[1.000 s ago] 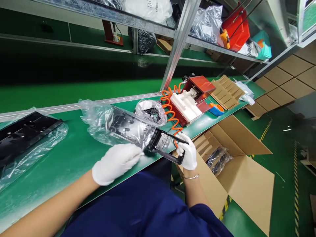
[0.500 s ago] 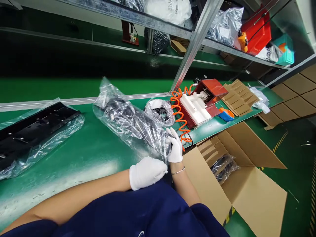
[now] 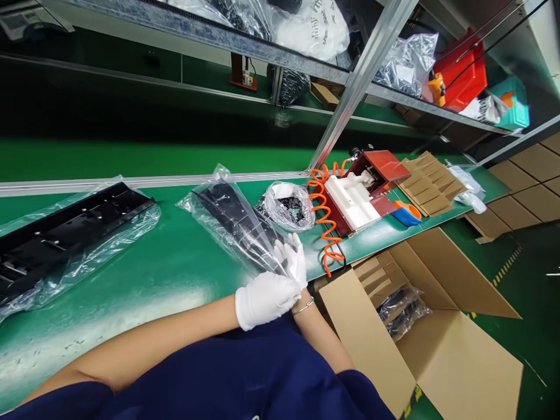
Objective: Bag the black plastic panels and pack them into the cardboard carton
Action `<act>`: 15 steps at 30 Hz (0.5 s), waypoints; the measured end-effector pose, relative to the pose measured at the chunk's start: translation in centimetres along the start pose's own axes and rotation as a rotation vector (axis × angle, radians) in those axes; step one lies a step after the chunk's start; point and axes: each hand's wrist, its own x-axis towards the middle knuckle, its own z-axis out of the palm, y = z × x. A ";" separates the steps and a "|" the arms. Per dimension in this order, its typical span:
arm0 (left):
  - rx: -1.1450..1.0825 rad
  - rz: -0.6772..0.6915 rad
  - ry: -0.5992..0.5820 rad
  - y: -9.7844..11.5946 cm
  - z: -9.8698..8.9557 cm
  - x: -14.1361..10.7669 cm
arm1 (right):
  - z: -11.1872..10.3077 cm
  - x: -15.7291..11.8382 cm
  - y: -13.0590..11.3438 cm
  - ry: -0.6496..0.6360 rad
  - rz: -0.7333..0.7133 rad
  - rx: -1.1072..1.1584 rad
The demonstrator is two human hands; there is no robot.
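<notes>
A long black part in a clear plastic bag [image 3: 236, 219] lies slantwise on the green bench, its near end at my gloved hands. My left hand [image 3: 266, 300], in a white glove, is closed on the gathered near end of the bag. Against the bag's right side is my right hand [image 3: 294, 262], also gloved, its fingers curled round the near end and partly hidden by plastic. Both hands touch or nearly touch. Just beyond them sits an open clear bag of small black pieces [image 3: 289, 205].
Another bagged black part [image 3: 70, 227] lies at the left. A red and white device [image 3: 356, 198] with a coiled orange hose [image 3: 322, 213], a blue-orange tape roll [image 3: 406, 213] and cardboard dividers [image 3: 431, 182] stand right. An open carton [image 3: 468, 350] holds bagged parts below. A metal shelf post [image 3: 363, 81] rises behind.
The bag's plastic has gone from bunched to flatter over the black part, and its far end is lower. My right hand has moved left and nearer my left hand. The view has shifted slightly.
</notes>
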 end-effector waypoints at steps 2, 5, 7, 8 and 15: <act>0.032 0.000 -0.076 0.0 0.1 -0.2 | -0.5 -0.1 -0.6 -0.041 0.021 -0.093; 0.056 -0.017 -0.174 -0.1 0.4 -0.7 | -2.6 0.1 -2.4 -0.048 -0.064 -0.465; 0.071 -0.049 -0.219 -0.4 0.8 -1.0 | -4.9 0.3 -4.1 0.013 -0.139 -0.676; 0.078 -0.071 -0.236 -0.6 1.1 -1.2 | -6.3 0.4 -5.0 0.052 -0.152 -0.721; 0.054 -0.163 -0.309 -2.2 2.5 -1.4 | -10.1 -0.2 -11.1 0.195 -0.271 -0.815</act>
